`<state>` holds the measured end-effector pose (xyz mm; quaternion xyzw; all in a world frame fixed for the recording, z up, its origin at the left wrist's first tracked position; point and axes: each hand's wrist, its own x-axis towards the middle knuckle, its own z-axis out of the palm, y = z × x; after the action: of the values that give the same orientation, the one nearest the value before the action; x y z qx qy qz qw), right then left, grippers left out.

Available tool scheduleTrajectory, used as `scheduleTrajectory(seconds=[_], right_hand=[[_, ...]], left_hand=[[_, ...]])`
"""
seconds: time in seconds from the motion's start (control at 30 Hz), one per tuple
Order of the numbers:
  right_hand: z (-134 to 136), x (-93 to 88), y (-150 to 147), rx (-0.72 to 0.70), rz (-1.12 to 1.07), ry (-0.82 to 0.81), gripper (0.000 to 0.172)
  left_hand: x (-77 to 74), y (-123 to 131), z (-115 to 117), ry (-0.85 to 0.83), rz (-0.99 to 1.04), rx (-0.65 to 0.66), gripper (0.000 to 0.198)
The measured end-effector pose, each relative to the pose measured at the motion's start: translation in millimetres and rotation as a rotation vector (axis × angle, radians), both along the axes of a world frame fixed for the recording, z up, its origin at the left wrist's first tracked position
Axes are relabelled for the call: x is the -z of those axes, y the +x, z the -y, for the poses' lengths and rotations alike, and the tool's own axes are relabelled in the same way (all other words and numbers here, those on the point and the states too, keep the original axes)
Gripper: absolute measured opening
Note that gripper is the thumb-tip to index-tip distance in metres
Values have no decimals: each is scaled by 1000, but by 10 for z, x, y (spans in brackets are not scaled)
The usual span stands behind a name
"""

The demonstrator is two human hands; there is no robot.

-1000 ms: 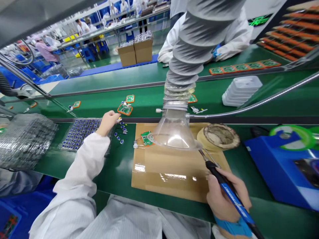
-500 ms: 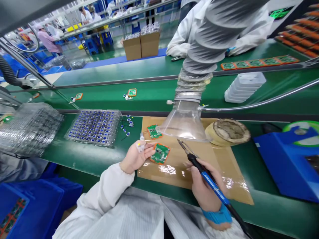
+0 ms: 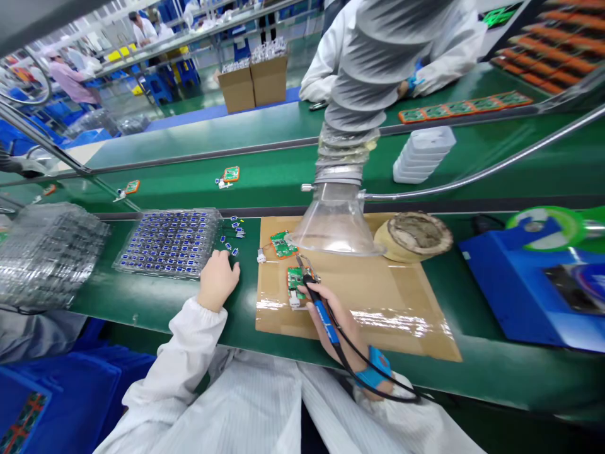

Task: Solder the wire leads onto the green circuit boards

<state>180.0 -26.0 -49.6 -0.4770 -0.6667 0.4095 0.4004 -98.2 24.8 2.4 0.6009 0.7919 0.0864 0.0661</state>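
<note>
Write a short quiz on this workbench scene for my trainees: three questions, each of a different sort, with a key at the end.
1. Which of the wearer's hands holds the blue-and-black, pen-shaped soldering iron?
2. True or false: the squat, round, cream-coloured pot stands to the right of the clear, funnel-shaped plastic hood.
3. How many green, orange-edged circuit boards lie on the flat, shiny brown sheet?
A) one
B) two
C) five

Key:
1. The right hand.
2. True.
3. B.
</note>
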Motion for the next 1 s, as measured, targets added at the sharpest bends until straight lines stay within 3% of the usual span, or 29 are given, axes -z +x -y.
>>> scheduleTrajectory(seconds=[0.1, 0.23, 0.57, 0.7, 0.83, 0.9, 1.0], right_hand=[[0, 7, -6, 18, -25, -9, 38], [8, 43, -12, 31, -8, 7, 43], [1, -14, 9, -70, 125, 127, 42], [5, -5, -18, 19, -38, 29, 43], [3, -85, -164, 84, -295, -79, 48], [-2, -145, -281, 91, -421, -136, 49], [-11, -172, -425, 86, -515, -172, 43]], left_hand=[[26, -36, -63, -119, -53, 0, 13], [-19, -48, -89, -148, 37, 41, 13], [-57, 333, 222, -75, 873, 125, 9], [-40, 343, 236, 5, 886, 140, 8], [1, 284, 251, 232, 858, 231, 8], [31, 281, 257, 279, 984, 233, 11], [53, 325, 246, 208, 1305, 138, 22]])
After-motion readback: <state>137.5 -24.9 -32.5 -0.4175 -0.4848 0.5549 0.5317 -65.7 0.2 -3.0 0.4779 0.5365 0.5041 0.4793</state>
